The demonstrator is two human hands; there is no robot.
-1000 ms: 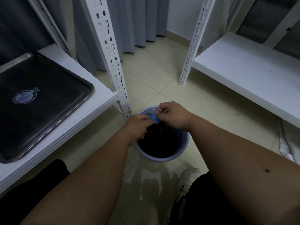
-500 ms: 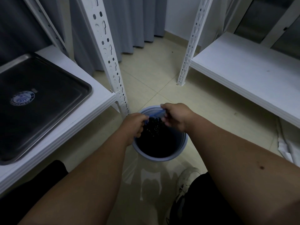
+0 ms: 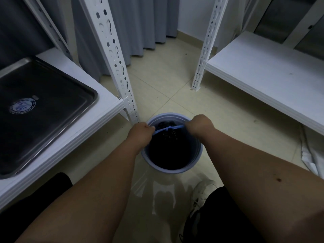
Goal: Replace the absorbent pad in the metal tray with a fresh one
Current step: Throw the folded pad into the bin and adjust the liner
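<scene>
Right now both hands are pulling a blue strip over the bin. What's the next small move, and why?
Probably let go of the blue strip so it drops into the bin. The left hand and right hand hold it stretched right above the bin's dark opening, and the metal tray on the shelf shows no pad inside, so a fresh one is needed next.

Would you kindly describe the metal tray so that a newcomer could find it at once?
Look to the white shelf on the left, beside the perforated upright. The metal tray lies flat on it: dark, shallow and rectangular with rounded corners. A round blue-and-white sticker inside marks it out.
</scene>
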